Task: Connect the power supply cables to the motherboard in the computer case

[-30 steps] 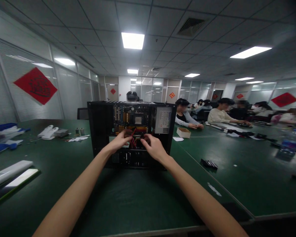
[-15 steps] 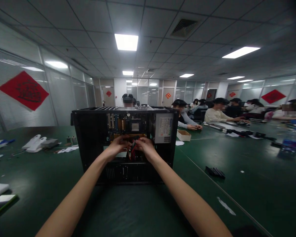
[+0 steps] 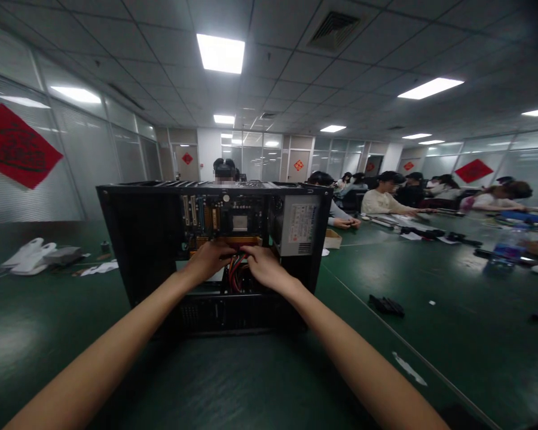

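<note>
Head view: both hands' fingers (image 3: 233, 254) pinching red cable bundle (image 3: 235, 272) inside computer case (image 3: 138, 239).

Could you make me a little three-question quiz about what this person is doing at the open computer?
1. True or false: both hands are inside the open black metal computer case.
2. Which colour are the cables between the left hand and the right hand? A) red B) white C) green
3. What covers the table under the case?

Key: 1 true. 2 A. 3 A dark green mat.
</note>
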`<control>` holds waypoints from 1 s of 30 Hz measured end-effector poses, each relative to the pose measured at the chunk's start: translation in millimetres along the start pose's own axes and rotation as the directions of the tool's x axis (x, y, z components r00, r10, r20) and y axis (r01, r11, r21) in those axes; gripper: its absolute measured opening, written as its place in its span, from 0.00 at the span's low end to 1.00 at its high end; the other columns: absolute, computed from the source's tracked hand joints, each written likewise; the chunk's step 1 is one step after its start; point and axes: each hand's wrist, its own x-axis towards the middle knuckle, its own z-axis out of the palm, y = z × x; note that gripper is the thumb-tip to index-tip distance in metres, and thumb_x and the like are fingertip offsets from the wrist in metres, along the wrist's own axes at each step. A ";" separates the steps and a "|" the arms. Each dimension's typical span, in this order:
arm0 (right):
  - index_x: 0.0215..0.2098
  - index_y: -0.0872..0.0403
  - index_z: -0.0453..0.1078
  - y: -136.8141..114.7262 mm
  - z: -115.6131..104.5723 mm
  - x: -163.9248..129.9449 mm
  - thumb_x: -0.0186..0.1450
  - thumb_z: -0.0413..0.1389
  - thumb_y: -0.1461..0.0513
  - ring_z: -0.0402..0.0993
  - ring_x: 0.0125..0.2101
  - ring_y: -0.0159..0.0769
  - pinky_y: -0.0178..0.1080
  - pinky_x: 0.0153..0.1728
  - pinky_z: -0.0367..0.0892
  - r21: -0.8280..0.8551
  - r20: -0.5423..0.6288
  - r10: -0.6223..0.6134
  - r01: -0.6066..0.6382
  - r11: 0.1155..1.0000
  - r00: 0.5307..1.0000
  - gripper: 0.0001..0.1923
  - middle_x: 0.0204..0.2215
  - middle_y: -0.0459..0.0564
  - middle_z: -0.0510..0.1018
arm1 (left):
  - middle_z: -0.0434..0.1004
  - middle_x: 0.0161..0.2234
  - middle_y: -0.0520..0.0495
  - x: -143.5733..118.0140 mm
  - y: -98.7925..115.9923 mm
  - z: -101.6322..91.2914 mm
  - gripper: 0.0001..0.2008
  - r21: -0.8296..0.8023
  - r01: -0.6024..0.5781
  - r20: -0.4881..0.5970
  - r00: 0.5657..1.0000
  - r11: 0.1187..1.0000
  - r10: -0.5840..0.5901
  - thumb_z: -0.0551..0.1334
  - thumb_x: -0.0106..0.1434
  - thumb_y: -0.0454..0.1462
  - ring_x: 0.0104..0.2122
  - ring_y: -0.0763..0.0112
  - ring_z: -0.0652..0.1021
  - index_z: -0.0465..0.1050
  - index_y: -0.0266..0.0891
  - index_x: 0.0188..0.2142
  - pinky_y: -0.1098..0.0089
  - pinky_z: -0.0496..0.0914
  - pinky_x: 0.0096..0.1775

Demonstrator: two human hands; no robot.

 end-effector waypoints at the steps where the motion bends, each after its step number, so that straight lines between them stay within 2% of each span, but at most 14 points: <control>1: 0.54 0.56 0.69 -4.2 -1.6 -3.3 0.66 0.47 0.68 0.71 0.51 0.40 0.42 0.54 0.63 -0.163 0.059 -0.022 0.032 0.986 0.998 0.20 0.48 0.57 0.76 | 0.79 0.46 0.45 -0.8 -0.9 0.1 0.13 0.024 -0.011 0.026 1.000 1.000 0.011 0.61 0.64 0.38 0.46 0.61 0.78 0.78 0.44 0.48 0.65 0.70 0.47; 3: 0.56 0.56 0.68 -10.6 -2.6 -7.4 0.66 0.49 0.66 0.71 0.48 0.44 0.43 0.48 0.67 -0.432 0.159 -0.023 0.090 0.897 0.987 0.20 0.47 0.59 0.75 | 0.79 0.46 0.45 -1.9 -1.9 0.7 0.15 0.060 -0.012 0.085 0.996 0.998 0.007 0.61 0.64 0.37 0.46 0.62 0.78 0.77 0.44 0.50 0.66 0.70 0.47; 5: 0.52 0.56 0.70 -12.2 -1.5 -6.9 0.68 0.49 0.63 0.71 0.46 0.47 0.44 0.43 0.68 -0.600 0.207 -0.010 0.135 0.789 0.978 0.16 0.44 0.60 0.75 | 0.80 0.46 0.45 -1.8 -1.8 1.5 0.16 0.095 -0.006 0.140 0.990 0.995 -0.008 0.61 0.64 0.35 0.46 0.61 0.78 0.76 0.44 0.51 0.66 0.69 0.48; 8: 0.46 0.55 0.74 -4.4 -0.5 -0.2 0.70 0.47 0.62 0.71 0.45 0.45 0.41 0.40 0.68 -0.647 0.300 -0.053 0.243 0.723 0.953 0.15 0.43 0.59 0.74 | 0.80 0.42 0.44 0.4 -0.9 1.3 0.15 0.174 -0.021 0.233 0.972 0.985 -0.021 0.61 0.63 0.35 0.43 0.60 0.79 0.77 0.45 0.50 0.67 0.70 0.44; 11: 0.43 0.57 0.75 7.4 -3.3 5.4 0.70 0.47 0.63 0.71 0.45 0.43 0.38 0.41 0.67 -0.602 0.365 -0.105 0.321 0.732 0.925 0.15 0.43 0.58 0.75 | 0.79 0.39 0.43 3.1 -0.6 1.0 0.15 0.208 -0.075 0.293 0.956 0.975 0.011 0.58 0.64 0.33 0.40 0.61 0.79 0.77 0.45 0.49 0.68 0.69 0.42; 16: 0.41 0.60 0.77 11.4 -10.7 3.5 0.70 0.48 0.64 0.73 0.41 0.42 0.36 0.41 0.66 -0.584 0.314 -0.044 0.230 0.778 0.948 0.15 0.41 0.60 0.76 | 0.76 0.41 0.41 1.7 -5.3 8.9 0.18 0.179 -0.085 0.267 0.963 0.980 0.035 0.51 0.66 0.30 0.40 0.61 0.78 0.75 0.40 0.49 0.68 0.68 0.40; 21: 0.42 0.59 0.78 5.8 -13.9 -1.0 0.69 0.50 0.63 0.74 0.43 0.42 0.36 0.42 0.65 -0.541 0.280 -0.025 0.179 0.822 0.960 0.14 0.43 0.59 0.77 | 0.75 0.42 0.39 -1.4 -12.0 17.7 0.17 0.164 -0.127 0.214 0.973 0.978 0.090 0.51 0.66 0.29 0.42 0.61 0.77 0.74 0.38 0.49 0.67 0.68 0.42; 27: 0.41 0.59 0.78 8.7 -12.1 -2.0 0.68 0.51 0.63 0.74 0.42 0.42 0.35 0.40 0.66 -0.545 0.287 -0.038 0.196 0.815 0.957 0.13 0.42 0.59 0.76 | 0.79 0.40 0.38 5.4 -12.1 16.8 0.15 0.237 -0.038 0.234 0.972 0.971 -0.020 0.54 0.65 0.31 0.40 0.59 0.79 0.78 0.39 0.46 0.66 0.69 0.41; 30: 0.41 0.58 0.78 8.4 -12.0 -2.4 0.68 0.51 0.63 0.74 0.42 0.41 0.35 0.41 0.66 -0.542 0.281 -0.033 0.187 0.820 0.959 0.13 0.43 0.58 0.77 | 0.81 0.38 0.40 7.5 -12.7 17.0 0.14 0.216 -0.030 0.210 0.977 0.976 -0.016 0.56 0.64 0.32 0.39 0.61 0.79 0.80 0.40 0.44 0.68 0.70 0.41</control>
